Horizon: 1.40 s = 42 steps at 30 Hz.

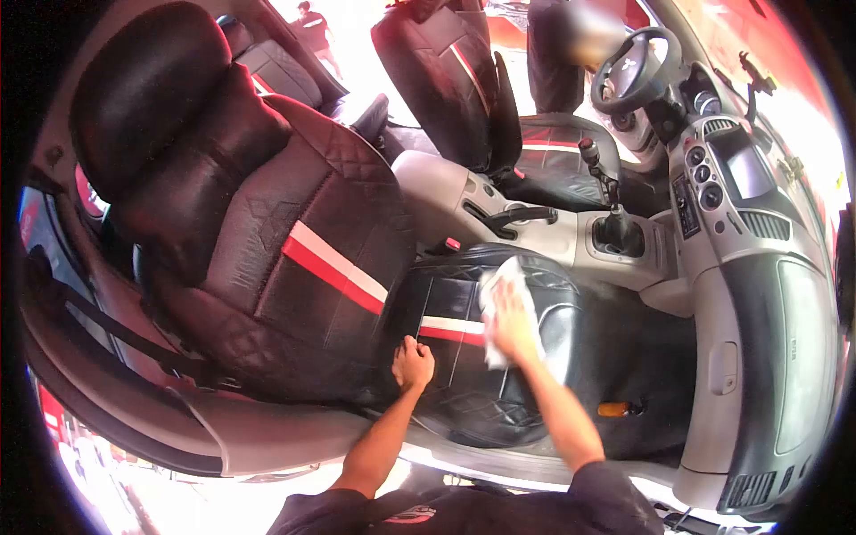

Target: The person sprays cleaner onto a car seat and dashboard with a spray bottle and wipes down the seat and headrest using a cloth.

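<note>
A black leather seat cushion [450, 374] with a white and red stripe lies in front of me. My right hand [510, 319] presses a white cloth [497, 348] against the front part of this cushion, its fingers over the cloth. My left hand [413, 363] rests at the near side of the cushion, close to the backrest [308, 267], with its fingers curled in. Nothing shows in it. The backrest carries the same white and red stripe.
Beyond the cushion are the handbrake [526, 216], the gear lever [617, 227] and the other front seat [446, 80]. The dashboard [776, 348] bounds the right side. A person [557, 62] stands at the far door. An orange-handled object [613, 409] lies on the floor.
</note>
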{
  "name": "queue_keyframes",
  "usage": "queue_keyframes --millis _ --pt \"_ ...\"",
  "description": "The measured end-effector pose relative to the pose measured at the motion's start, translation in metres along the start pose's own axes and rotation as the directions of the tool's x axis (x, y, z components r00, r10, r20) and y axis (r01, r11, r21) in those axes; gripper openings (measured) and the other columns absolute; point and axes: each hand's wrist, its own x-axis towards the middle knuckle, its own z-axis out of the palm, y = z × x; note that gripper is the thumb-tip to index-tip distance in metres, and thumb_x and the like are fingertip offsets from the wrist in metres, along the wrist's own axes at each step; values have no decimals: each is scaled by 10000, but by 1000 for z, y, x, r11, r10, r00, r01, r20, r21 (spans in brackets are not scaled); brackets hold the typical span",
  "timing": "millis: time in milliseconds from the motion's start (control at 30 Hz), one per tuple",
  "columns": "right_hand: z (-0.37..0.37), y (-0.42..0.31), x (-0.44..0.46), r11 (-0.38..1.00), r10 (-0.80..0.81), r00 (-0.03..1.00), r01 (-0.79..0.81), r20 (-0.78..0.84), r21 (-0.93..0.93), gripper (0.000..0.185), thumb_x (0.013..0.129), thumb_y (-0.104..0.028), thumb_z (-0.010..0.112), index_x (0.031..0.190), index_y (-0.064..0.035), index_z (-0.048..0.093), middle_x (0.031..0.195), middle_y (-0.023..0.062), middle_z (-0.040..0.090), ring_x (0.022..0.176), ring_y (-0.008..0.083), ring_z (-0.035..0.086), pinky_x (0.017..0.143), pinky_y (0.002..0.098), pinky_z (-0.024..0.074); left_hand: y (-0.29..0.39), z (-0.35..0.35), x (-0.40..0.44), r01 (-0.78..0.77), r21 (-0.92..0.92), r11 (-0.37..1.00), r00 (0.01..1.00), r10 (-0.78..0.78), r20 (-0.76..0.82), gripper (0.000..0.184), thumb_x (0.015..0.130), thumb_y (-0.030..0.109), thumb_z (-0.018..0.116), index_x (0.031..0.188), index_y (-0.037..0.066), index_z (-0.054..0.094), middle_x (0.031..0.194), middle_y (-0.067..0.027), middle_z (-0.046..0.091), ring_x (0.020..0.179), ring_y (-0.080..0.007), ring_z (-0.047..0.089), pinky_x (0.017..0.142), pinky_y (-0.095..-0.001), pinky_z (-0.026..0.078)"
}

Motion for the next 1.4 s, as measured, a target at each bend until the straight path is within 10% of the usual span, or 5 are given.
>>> queue_keyframes --millis 400,567,900,1167,1400 --pt "29 10 30 987 158 943 -153 -293 39 767 995 -332 566 1551 138 324 1616 331 345 1514 471 312 1286 497 199 7 -9 1 29 26 999 999 -29 16 163 926 250 618 945 97 565 878 -177 672 879 -421 671 736 -574 522" --pt "-27 -128 -142 994 -23 995 12 98 111 828 955 -407 624 1548 112 370 1631 283 367 1556 435 286 1304 497 174 -3 2 2 -5 -17 1000 1000 5 5 161 908 232 621 953 88 565 885 -166 677 892 -418 672 736 -574 525" --pt "0 17 4 962 260 930 -272 -261 -10 794 1014 -407 564 1589 82 312 1655 278 332 1558 408 283 1295 485 191 3 -12 1 7 -53 999 999 -5 41 163 923 228 598 990 84 562 958 -144 710 961 -407 670 787 -570 532" --pt "-30 -95 -154 973 -135 984 110 114 202 807 967 -413 613 1575 58 371 1639 249 380 1557 387 311 1288 511 207 1 -8 3 23 -60 998 998 -20 55 186 932 253 607 1023 93 582 974 -150 711 993 -397 680 804 -571 541" --pt "-10 -35 -35 975 92 978 -127 -189 -182 737 1039 -431 512 1540 97 394 1649 271 349 1558 408 278 1280 503 199 10 -16 2 57 -47 997 995 -53 82 223 940 269 570 1040 71 565 978 -189 706 965 -431 681 820 -585 542"
